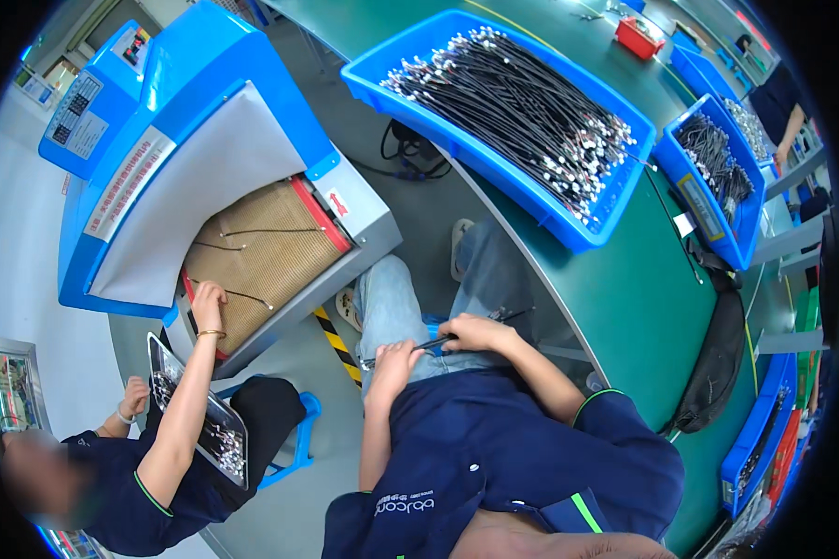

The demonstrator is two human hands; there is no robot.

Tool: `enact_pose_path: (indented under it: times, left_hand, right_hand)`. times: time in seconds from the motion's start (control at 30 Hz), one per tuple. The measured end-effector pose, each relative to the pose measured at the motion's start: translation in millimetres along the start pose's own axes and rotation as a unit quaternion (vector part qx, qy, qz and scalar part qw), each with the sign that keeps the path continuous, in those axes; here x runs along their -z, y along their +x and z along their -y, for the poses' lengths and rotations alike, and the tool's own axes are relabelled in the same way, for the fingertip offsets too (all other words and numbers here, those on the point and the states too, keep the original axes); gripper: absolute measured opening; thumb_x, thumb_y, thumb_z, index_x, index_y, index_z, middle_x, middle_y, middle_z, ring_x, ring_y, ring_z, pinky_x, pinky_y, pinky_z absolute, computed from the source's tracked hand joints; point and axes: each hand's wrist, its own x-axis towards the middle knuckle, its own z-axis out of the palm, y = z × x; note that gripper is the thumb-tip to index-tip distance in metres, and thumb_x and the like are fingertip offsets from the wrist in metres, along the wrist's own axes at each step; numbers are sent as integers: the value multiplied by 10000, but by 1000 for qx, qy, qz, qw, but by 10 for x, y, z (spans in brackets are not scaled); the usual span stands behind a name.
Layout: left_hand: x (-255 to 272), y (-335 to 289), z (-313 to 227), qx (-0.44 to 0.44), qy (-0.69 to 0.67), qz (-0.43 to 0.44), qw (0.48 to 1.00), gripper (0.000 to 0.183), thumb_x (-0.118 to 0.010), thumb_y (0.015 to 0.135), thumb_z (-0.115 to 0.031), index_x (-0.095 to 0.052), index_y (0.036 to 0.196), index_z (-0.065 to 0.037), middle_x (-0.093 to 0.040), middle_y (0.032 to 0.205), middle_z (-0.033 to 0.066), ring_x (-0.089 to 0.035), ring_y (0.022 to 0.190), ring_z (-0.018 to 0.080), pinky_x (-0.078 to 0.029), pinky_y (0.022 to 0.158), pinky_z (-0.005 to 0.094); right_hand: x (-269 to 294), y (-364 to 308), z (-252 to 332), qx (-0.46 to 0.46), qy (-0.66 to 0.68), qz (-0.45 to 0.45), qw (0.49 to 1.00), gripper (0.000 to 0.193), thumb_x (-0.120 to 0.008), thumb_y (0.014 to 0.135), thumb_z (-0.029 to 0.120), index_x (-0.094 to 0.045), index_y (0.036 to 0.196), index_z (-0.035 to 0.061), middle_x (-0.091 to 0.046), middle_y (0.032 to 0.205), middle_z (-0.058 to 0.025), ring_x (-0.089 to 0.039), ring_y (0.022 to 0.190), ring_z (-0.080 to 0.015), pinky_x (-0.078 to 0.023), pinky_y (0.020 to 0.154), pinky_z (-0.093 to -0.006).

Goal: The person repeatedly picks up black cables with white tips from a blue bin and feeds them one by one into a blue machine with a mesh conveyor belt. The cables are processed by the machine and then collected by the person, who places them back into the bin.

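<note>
Over my lap, a small bundle of black cables lies across both hands. My left hand is closed around one end of it. Close by on the right, my right hand grips the same bundle, and thin cable ends stick out past its fingers. Each cable's exact tip is too small to make out. Up and to the right of my hands, a large blue bin holds a thick pile of black cables with white connectors.
A green table curves along my right, bearing more blue bins and a black bag. To the left stands a blue machine with a brown mesh conveyor belt carrying cables. A co-worker's hand reaches onto it; their tray holds cables.
</note>
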Motion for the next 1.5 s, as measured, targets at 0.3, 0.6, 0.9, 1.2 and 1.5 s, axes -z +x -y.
enact_pose_path:
  times: [0.3,0.6,0.9,1.2,1.5]
  left_hand:
    - [425,124,-257,83,-66,179,978,286,-570,886,-304,-606,932,-24,-622,809,196,-609,797,349,-461,673,404]
    - [454,255,-61,42,-6,-22,999,435,-587,862,-224,-476,1218,0,-505,1176,231,-466,1114,384,-373,959,418]
    - [342,286,202,112,-146,73,980,460,-372,982,-328,-414,1287,14,-467,1248,263,-480,1141,386,-368,973,401]
    - [276,399,277,183,-557,-5,810,450,-381,987,-346,-368,1343,-71,-535,1189,109,-507,1070,194,-400,923,350]
    - [342,406,457,196,-662,-143,709,594,-336,963,-453,-358,1348,-1,-424,1330,206,-416,1237,286,-308,1042,390]
  right_hand:
    - [123,-47,17,-28,71,58,995,260,-697,737,255,-688,900,51,-659,720,-124,-635,713,-267,-475,670,-382]
    - [26,29,-621,10,71,-6,997,229,-746,675,277,-681,726,62,-620,576,-53,-574,518,-186,-433,515,-356]
    - [-14,-23,-635,1,132,-32,991,223,-760,651,259,-672,683,57,-613,562,-48,-573,512,-162,-420,502,-343]
    - [-12,163,-315,26,111,-103,988,338,-697,731,370,-649,700,36,-589,581,-103,-554,546,-217,-393,520,-393]
    - [-28,299,73,53,156,-93,982,277,-658,768,348,-703,762,75,-652,687,-125,-604,629,-253,-447,580,-400]
